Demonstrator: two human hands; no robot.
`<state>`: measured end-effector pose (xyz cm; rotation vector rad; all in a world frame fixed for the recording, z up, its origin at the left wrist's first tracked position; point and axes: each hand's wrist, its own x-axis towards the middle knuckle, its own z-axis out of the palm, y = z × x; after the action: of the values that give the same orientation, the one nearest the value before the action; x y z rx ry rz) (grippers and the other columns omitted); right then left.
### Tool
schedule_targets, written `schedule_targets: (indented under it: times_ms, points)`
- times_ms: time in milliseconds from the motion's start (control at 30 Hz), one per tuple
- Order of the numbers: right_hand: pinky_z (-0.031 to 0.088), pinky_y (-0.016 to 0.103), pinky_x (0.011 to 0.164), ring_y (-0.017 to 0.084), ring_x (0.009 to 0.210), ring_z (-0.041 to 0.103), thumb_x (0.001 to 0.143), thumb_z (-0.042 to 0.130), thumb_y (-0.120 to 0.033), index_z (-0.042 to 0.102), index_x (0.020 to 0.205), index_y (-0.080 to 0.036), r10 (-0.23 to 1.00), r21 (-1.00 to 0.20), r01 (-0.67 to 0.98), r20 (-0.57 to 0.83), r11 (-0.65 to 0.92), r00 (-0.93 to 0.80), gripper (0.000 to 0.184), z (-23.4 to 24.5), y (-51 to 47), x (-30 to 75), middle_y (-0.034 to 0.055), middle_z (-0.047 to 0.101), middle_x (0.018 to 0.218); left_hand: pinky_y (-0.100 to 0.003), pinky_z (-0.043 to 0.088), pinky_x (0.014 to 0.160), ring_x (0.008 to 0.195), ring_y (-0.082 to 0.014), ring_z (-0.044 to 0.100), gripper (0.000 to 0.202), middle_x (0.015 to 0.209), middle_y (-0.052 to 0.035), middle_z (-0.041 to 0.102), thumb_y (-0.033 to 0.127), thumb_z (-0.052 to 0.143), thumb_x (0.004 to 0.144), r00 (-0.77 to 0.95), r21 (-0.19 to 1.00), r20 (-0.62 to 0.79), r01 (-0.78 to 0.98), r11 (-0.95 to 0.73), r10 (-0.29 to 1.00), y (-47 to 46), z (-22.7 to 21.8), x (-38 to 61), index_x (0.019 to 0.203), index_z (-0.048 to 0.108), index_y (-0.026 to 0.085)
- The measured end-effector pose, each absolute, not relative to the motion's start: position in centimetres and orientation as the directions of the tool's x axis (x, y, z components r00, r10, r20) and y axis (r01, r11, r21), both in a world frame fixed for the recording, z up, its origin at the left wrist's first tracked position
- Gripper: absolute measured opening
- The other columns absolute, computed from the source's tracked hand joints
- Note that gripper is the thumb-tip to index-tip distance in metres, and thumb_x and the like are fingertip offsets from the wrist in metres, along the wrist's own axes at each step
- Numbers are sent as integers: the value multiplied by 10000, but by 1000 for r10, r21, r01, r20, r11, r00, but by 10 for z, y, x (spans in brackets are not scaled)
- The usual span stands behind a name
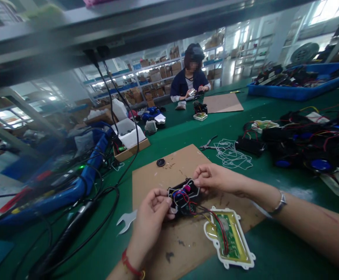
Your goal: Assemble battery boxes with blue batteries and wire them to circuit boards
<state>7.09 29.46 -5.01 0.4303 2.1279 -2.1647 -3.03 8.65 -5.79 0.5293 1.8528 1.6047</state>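
Between my hands is a black plastic housing (183, 202) with red, blue, yellow and black wires inside. A thin whitish cord runs along its rim. My left hand (154, 210) is closed on the housing's left end, thumb on top. My right hand (206, 179) pinches at the upper right corner, where the cord meets the fingertips; what exactly lies between them is partly hidden. Red and black wires lead from the housing to a green circuit board in a white-edged, yellowish clear tray (230, 237), lying at the lower right. A wrench (126, 221) shows its jaw beside my left wrist.
Under the work lies a cardboard sheet (146, 175) with a round black part (160, 162). Pliers (208, 144) and tangled white cord (230, 153) are beyond. Wired black assemblies (300, 144) sit right, a blue bin (96, 163) and cables left. A co-worker (191, 74) sits opposite.
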Motion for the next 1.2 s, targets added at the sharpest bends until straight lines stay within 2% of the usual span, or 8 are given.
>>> schedule_targets:
  times_ms: [200, 267, 400, 600, 700, 900, 1033, 1200]
  points:
    - [380, 277, 533, 145, 593, 521, 783, 615, -441, 486, 804, -196, 399, -820, 226, 3, 526, -917, 278, -42, 279, 82, 12, 574, 664, -211, 482, 572, 633, -116, 587, 246, 734, 5, 581, 359, 635, 784, -743, 969, -61, 116, 218, 666, 81, -64, -37, 908, 549, 166]
    - [349, 273, 517, 141, 572, 507, 778, 620, -462, 497, 747, -200, 358, -752, 241, -7, 614, -934, 291, -42, 270, 91, 6, 579, 650, -207, 474, 589, 660, -118, 581, 214, 746, -2, 592, 347, 620, 802, -747, 954, -25, 181, 240, 665, 80, -66, -37, 905, 560, 169]
    - [365, 267, 565, 152, 639, 530, 736, 671, -324, 550, 734, -198, 145, -779, 230, -178, 583, -973, 175, -47, 266, 102, 6, 605, 704, -213, 476, 566, 627, -117, 586, 220, 747, 1, 599, 357, 599, 824, -753, 943, -30, 197, 269, 657, 79, -70, -35, 948, 549, 182]
    - [425, 259, 685, 148, 768, 562, 742, 670, -278, 539, 815, -178, -208, -962, 250, -268, 108, -941, 180, -57, 278, 100, 25, 623, 860, -219, 489, 564, 618, -121, 611, 237, 755, 3, 602, 362, 608, 819, -767, 944, -26, 191, 267, 641, 78, -77, -33, 966, 540, 189]
    - [417, 242, 655, 130, 731, 545, 786, 638, -313, 570, 821, -169, -285, -966, 234, -255, 106, -924, 162, -54, 279, 100, 16, 610, 836, -225, 495, 567, 636, -132, 624, 224, 765, -2, 615, 365, 609, 816, -769, 934, -7, 223, 278, 639, 78, -76, -33, 944, 542, 193]
    - [383, 263, 623, 122, 637, 496, 918, 455, -297, 592, 708, -171, -104, -806, -72, 13, 587, -994, 281, -56, 269, 100, 11, 572, 685, -237, 505, 611, 675, -137, 619, 137, 772, -4, 632, 312, 592, 830, -731, 888, 83, 363, 282, 678, 79, -73, -26, 908, 566, 202]
    - [394, 246, 566, 112, 593, 502, 842, 570, -259, 571, 833, -179, 146, -762, -38, 173, 647, -974, 81, -71, 270, 95, 13, 575, 754, -237, 499, 623, 697, -143, 619, 110, 770, -9, 639, 288, 592, 828, -724, 873, 117, 402, 278, 680, 80, -73, -21, 889, 581, 198]
    - [424, 285, 656, 151, 726, 537, 811, 600, -262, 552, 966, -189, 268, -680, 11, 275, 733, -923, 178, -68, 270, 89, 59, 551, 962, -224, 490, 617, 699, -136, 612, 103, 761, 2, 622, 294, 587, 833, -717, 863, 131, 423, 278, 684, 82, -71, -17, 875, 577, 201]
